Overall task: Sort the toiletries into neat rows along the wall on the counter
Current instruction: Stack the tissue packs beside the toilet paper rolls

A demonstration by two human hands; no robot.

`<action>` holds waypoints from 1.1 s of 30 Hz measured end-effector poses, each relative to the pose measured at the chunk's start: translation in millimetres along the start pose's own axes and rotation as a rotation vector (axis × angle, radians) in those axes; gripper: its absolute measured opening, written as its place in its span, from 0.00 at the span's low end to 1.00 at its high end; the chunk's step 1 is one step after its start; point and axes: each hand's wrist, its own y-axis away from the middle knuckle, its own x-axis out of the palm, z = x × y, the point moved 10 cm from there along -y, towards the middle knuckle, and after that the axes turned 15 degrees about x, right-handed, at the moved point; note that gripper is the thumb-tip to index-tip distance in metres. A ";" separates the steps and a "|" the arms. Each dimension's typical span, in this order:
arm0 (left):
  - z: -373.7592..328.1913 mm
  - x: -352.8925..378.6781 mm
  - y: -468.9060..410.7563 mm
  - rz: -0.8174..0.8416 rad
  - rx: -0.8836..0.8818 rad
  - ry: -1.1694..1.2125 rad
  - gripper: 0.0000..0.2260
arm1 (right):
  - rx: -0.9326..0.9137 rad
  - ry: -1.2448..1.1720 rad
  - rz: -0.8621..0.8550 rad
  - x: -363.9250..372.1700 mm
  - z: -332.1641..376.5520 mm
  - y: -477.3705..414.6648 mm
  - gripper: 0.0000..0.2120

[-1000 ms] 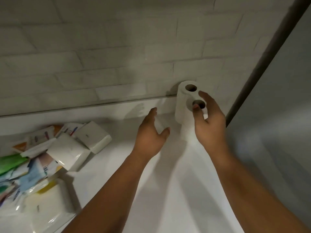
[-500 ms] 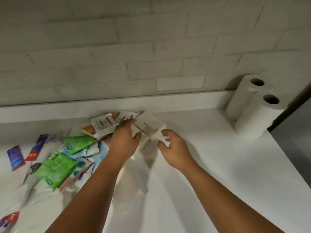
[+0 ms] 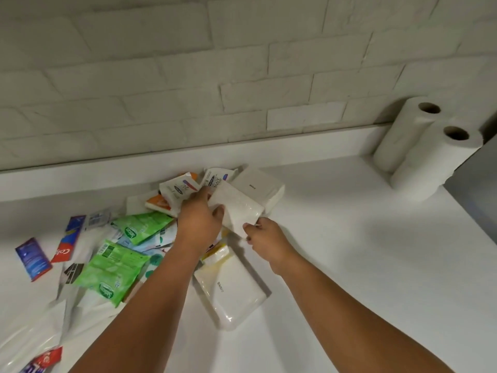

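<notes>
A white tissue pack lies tilted at the middle of the white counter. My left hand grips its left end and my right hand pinches its near right corner. Behind it sits a second white pack, and a third lies nearer me. Two Dove sachets rest by the wall. Green wipes packs and toothpaste boxes are scattered at the left. Two paper towel rolls stand upright in the right corner by the wall.
A white brick wall with a low ledge runs along the back. A blue packet lies at the far left. Crumpled clear plastic covers the near left. A grey panel borders the counter at the right.
The view swung left from the rolls to the pile. Both hands left the paper towel rolls and took hold of the white tissue pack, which has lifted slightly.
</notes>
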 end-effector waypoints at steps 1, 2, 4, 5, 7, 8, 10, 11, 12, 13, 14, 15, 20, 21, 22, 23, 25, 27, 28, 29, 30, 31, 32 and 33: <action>-4.1 -5.0 2.8 -0.045 0.014 0.011 0.21 | 0.008 -0.057 0.002 -2.8 -2.5 0.7 0.11; -9.6 -9.0 6.8 -0.080 0.024 0.020 0.20 | 0.016 -0.105 -0.012 -7.5 -5.5 1.1 0.12; -24.8 -13.8 16.9 -0.135 0.040 0.061 0.19 | 0.015 -0.171 -0.078 -23.5 -9.7 2.8 0.13; -34.1 -13.9 21.7 -0.160 0.051 0.093 0.18 | -0.001 -0.195 -0.118 -34.1 -10.7 4.6 0.13; -52.7 -10.0 29.9 -0.192 0.060 0.193 0.17 | -0.059 -0.216 -0.203 -58.7 -9.3 11.7 0.12; -60.6 -5.5 33.0 -0.203 0.057 0.257 0.17 | -0.098 -0.205 -0.250 -72.2 -7.1 17.7 0.11; -78.7 7.7 36.4 -0.224 0.048 0.381 0.16 | -0.186 -0.187 -0.328 -103.7 -1.7 31.0 0.10; -88.4 16.1 37.4 -0.228 0.033 0.441 0.15 | -0.231 -0.187 -0.351 -120.0 1.4 37.4 0.10; -99.4 26.0 37.5 -0.225 0.017 0.491 0.14 | -0.269 -0.184 -0.366 -137.2 3.4 41.9 0.09; -109.7 34.7 37.3 -0.220 0.006 0.531 0.14 | -0.297 -0.180 -0.376 -152.7 5.6 45.3 0.08; -119.9 43.4 36.3 -0.219 -0.004 0.564 0.13 | -0.314 -0.176 -0.383 -167.3 6.5 46.3 0.07; -129.8 51.8 34.5 -0.223 -0.012 0.592 0.12 | -0.324 -0.171 -0.387 -181.6 6.8 47.1 0.06; -175.3 108.1 14.9 -0.223 -0.069 0.699 0.13 | -0.371 -0.093 -0.413 -251.0 7.8 37.1 0.09; -184.8 119.5 9.2 -0.218 -0.066 0.707 0.14 | -0.374 -0.072 -0.426 -263.8 9.0 32.2 0.09; -193.9 129.8 2.6 -0.215 -0.056 0.708 0.14 | -0.382 -0.057 -0.447 -276.1 11.4 26.7 0.09; -202.2 139.4 -4.6 -0.213 -0.046 0.707 0.15 | -0.389 -0.046 -0.468 -287.4 14.1 20.5 0.08; -212.3 157.5 -19.0 -0.212 -0.047 0.707 0.15 | -0.405 -0.018 -0.498 -304.2 19.6 8.3 0.08; -219.2 174.4 -35.0 -0.206 -0.050 0.689 0.14 | -0.430 0.019 -0.507 -316.2 25.7 -6.7 0.09; -222.9 182.4 -44.3 -0.207 -0.046 0.670 0.13 | -0.445 0.047 -0.511 -322.0 29.9 -15.7 0.09; -226.3 186.0 -52.6 -0.213 -0.033 0.651 0.12 | -0.456 0.081 -0.518 -325.3 34.5 -22.5 0.10; -228.9 188.3 -60.7 -0.221 -0.025 0.636 0.11 | -0.459 0.106 -0.523 -328.2 39.1 -30.0 0.10; -230.4 192.9 -70.6 -0.227 -0.027 0.624 0.10 | -0.452 0.120 -0.523 -332.3 44.1 -39.2 0.10; -231.9 196.5 -80.0 -0.233 -0.031 0.615 0.11 | -0.446 0.126 -0.522 -335.8 49.1 -48.6 0.11; -231.4 200.6 -89.1 -0.236 -0.042 0.606 0.11 | -0.435 0.131 -0.520 -338.5 52.6 -58.2 0.11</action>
